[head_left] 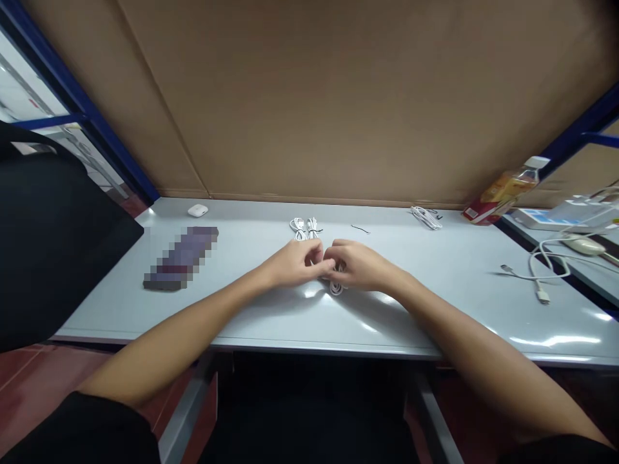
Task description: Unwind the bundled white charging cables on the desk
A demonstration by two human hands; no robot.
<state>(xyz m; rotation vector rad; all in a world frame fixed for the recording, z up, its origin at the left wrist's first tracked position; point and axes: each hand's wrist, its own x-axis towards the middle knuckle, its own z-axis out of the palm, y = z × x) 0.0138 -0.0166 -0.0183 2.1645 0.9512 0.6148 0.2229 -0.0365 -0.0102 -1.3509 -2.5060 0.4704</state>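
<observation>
Both hands meet over a coiled white cable at the middle of the grey table.

The left hand [294, 261] and right hand [360, 265] pinch the coiled white cable [335, 287] between their fingertips; only its loops show below the right hand, so its long axis cannot be told. Two bundled white cables [305, 227] lie just behind, another bundle [425, 216] well right. A drink bottle [503, 191] lies tilted at the table [242, 309] corner, cap pointing up-right.
</observation>
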